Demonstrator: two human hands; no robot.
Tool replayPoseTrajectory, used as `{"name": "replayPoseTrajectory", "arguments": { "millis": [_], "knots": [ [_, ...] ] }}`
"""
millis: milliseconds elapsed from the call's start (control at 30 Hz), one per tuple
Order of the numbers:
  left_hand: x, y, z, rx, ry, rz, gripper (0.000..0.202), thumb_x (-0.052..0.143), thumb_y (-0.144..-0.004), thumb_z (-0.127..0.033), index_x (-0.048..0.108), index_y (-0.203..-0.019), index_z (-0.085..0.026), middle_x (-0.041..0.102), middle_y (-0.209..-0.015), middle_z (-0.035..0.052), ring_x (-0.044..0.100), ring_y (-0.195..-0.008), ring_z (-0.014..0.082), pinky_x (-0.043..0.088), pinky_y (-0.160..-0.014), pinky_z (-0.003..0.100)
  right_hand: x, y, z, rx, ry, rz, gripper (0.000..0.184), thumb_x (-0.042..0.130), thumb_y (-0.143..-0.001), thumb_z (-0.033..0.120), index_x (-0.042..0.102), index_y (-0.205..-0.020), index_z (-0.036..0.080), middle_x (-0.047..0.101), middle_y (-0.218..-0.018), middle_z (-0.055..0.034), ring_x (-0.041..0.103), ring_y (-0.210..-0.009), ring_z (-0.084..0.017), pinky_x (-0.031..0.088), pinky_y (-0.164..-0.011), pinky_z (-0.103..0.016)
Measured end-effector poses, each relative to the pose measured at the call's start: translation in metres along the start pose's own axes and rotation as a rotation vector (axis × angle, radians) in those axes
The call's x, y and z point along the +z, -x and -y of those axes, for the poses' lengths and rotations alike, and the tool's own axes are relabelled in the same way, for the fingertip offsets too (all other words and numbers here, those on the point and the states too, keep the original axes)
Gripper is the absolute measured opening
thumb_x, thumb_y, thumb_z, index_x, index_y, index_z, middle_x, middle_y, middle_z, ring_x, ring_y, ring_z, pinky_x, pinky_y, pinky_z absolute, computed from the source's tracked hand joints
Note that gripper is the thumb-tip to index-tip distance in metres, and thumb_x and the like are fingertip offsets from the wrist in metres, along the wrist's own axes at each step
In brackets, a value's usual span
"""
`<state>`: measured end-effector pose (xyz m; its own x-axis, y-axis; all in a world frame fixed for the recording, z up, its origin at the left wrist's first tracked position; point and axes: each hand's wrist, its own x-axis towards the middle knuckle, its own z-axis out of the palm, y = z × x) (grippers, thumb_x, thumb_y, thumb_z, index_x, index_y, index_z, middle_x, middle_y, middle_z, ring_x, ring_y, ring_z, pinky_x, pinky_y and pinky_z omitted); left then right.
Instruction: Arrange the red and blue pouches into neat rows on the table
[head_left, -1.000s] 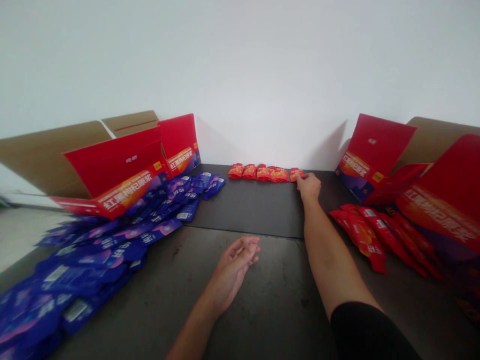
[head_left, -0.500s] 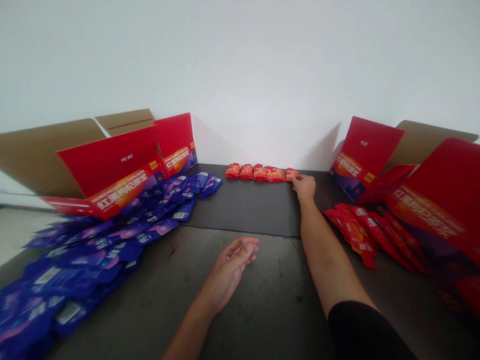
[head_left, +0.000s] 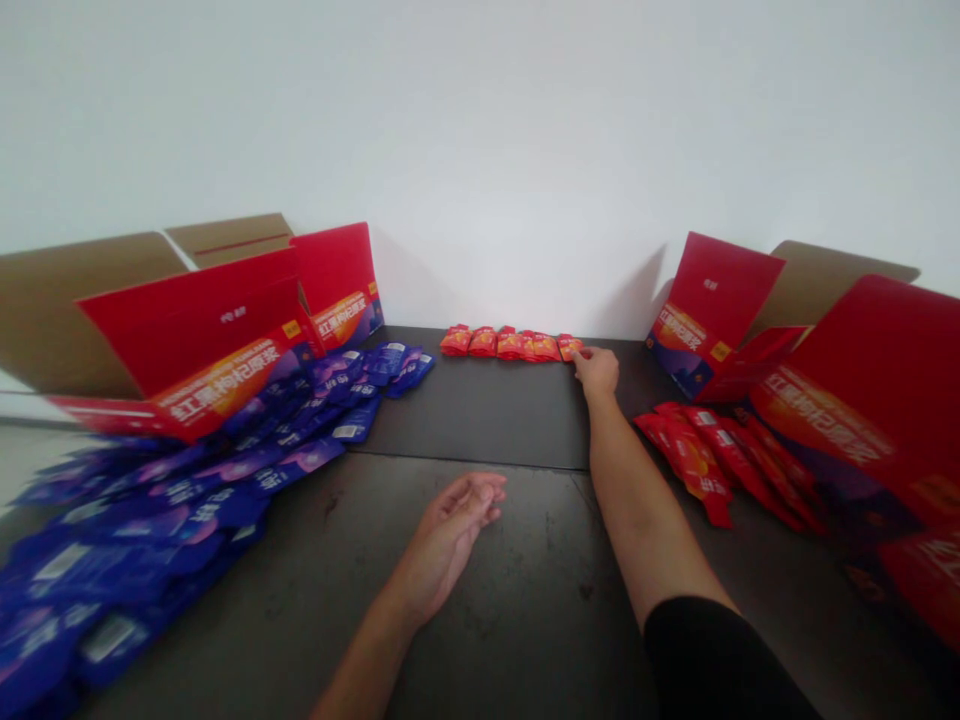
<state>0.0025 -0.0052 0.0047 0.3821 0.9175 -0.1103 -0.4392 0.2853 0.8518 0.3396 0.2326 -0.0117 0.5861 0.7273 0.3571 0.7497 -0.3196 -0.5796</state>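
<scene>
Several red packets point(head_left: 511, 345) stand in a row at the back of the dark table, against the white wall. My right hand point(head_left: 598, 371) reaches out to the right end of that row, its thumb and fingers closed on the edge of the last red packet point(head_left: 570, 346). That packet sits right beside its neighbour. Nearer to me, my left hand point(head_left: 456, 530) hovers above the table's middle, fingers loosely bent and nothing in them.
A big heap of blue packets point(head_left: 161, 525) spreads along the left, before an open red carton point(head_left: 232, 375). On the right, a pile of red packets point(head_left: 690, 452) lies by another open red carton point(head_left: 840, 385). A seam point(head_left: 472, 461) crosses the dark tabletop.
The end red packet has moved left, closing the gap to the row, with my right hand on it. My left hand keeps its pose. The whole view has shifted slightly.
</scene>
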Motion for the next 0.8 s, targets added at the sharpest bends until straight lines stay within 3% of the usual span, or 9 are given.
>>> {"name": "replayPoseTrajectory", "arguments": {
  "millis": [167,267,467,633,733,800],
  "knots": [
    [0.0,0.0,0.0,-0.006,0.0,-0.004,0.026,0.075,-0.084,-0.043,0.078,-0.1,-0.022,0.065,-0.106,0.0073,0.056,-0.108,0.0207,0.042,-0.095,0.031,-0.004,0.004,0.005,0.028,-0.016,-0.008,0.037,0.061,-0.091,0.041,0.077,-0.112,0.014,0.072,-0.099,-0.0142,0.066,-0.091,-0.022,0.049,-0.086,-0.029],
    [-0.001,0.0,0.001,-0.005,0.004,-0.003,0.027,0.075,-0.085,-0.043,0.078,-0.101,-0.022,0.066,-0.105,0.0074,0.056,-0.109,0.0207,0.042,-0.095,0.031,-0.007,0.01,0.008,-0.003,-0.01,-0.065,0.04,0.059,-0.093,0.042,0.075,-0.116,0.014,0.066,-0.115,-0.0166,0.064,-0.094,-0.023,0.048,-0.086,-0.031],
    [-0.003,-0.002,0.001,-0.017,0.021,-0.009,0.03,0.078,-0.081,-0.042,0.078,-0.1,-0.019,0.068,-0.1,0.0084,0.061,-0.102,0.0202,0.046,-0.092,0.031,-0.029,0.052,0.023,-0.211,0.065,-0.187,0.041,0.043,-0.102,0.044,0.066,-0.128,0.024,0.054,-0.128,-0.0126,0.058,-0.103,-0.024,0.046,-0.083,-0.033],
    [-0.003,-0.003,-0.001,-0.02,0.038,-0.008,0.031,0.082,-0.077,-0.039,0.078,-0.1,-0.018,0.07,-0.09,0.0067,0.064,-0.094,0.0179,0.048,-0.091,0.03,-0.064,0.123,0.035,-0.468,0.196,-0.084,0.044,0.049,-0.1,0.042,0.057,-0.136,0.019,0.055,-0.13,-0.0165,0.051,-0.113,-0.029,0.041,-0.094,-0.039],
    [-0.003,-0.003,-0.002,-0.021,0.044,-0.014,0.032,0.083,-0.075,-0.037,0.078,-0.099,-0.017,0.07,-0.087,0.0059,0.064,-0.091,0.0166,0.049,-0.09,0.029,-0.101,0.166,0.029,-0.541,0.25,-0.016,0.044,0.057,-0.096,0.038,0.054,-0.136,0.019,0.057,-0.132,-0.0165,0.05,-0.116,-0.03,0.039,-0.097,-0.042],
    [-0.002,-0.003,-0.003,-0.02,0.046,-0.018,0.032,0.083,-0.075,-0.037,0.078,-0.098,-0.016,0.07,-0.086,0.0059,0.065,-0.089,0.0164,0.05,-0.089,0.028,-0.133,0.185,0.014,-0.516,0.281,-0.006,0.043,0.06,-0.094,0.037,0.056,-0.133,0.018,0.06,-0.128,-0.016,0.052,-0.117,-0.03,0.039,-0.098,-0.043]
  ]
}}
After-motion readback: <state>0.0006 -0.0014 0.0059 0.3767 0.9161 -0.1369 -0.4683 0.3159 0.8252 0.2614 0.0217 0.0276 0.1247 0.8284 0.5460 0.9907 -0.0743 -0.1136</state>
